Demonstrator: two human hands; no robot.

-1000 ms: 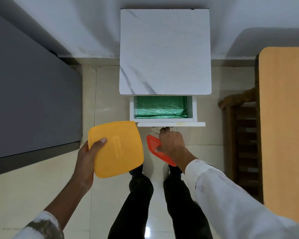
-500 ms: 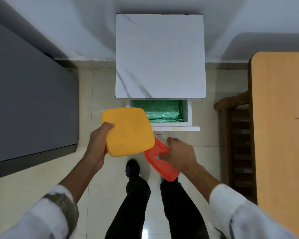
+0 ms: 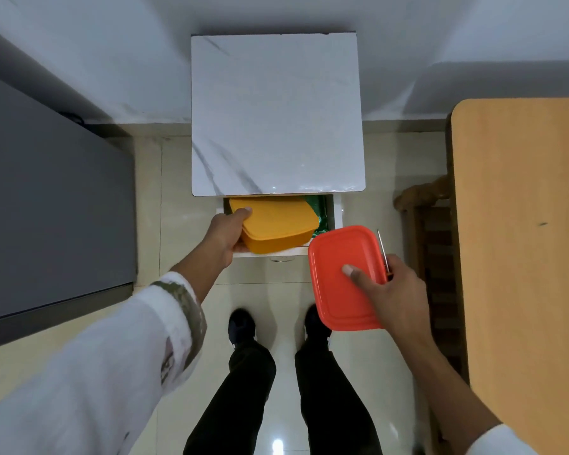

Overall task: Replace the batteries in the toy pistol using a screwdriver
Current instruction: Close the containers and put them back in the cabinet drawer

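Our left hand (image 3: 225, 232) grips the yellow box (image 3: 276, 224) by its near-left corner, thumb on the lid, and has it down in the open drawer (image 3: 337, 213); half a second ago that box was still in the air in front of the drawer, so it has just gone in. Our right hand (image 3: 396, 292) holds the red box (image 3: 347, 277) flat, thumb pressed on its lid, with the screwdriver (image 3: 382, 249) pinched against the box's far edge, its thin shaft poking out past the fingers. That hand has lifted and swung out to the right since a moment ago, when it was low by the drawer front. Under the yellow box, a bit of green liner (image 3: 319, 208) shows at the drawer's right side. Beyond the left hand sits the white marble-look cabinet top (image 3: 276, 116); right of the right hand is a wooden table (image 3: 519, 241) with a chair (image 3: 424, 205) tucked beside it. No toy pistol or batteries visible anywhere. We'd judge this as putting things away: yellow box stowed, red box and screwdriver next, so the battery job looks done or nearly so.
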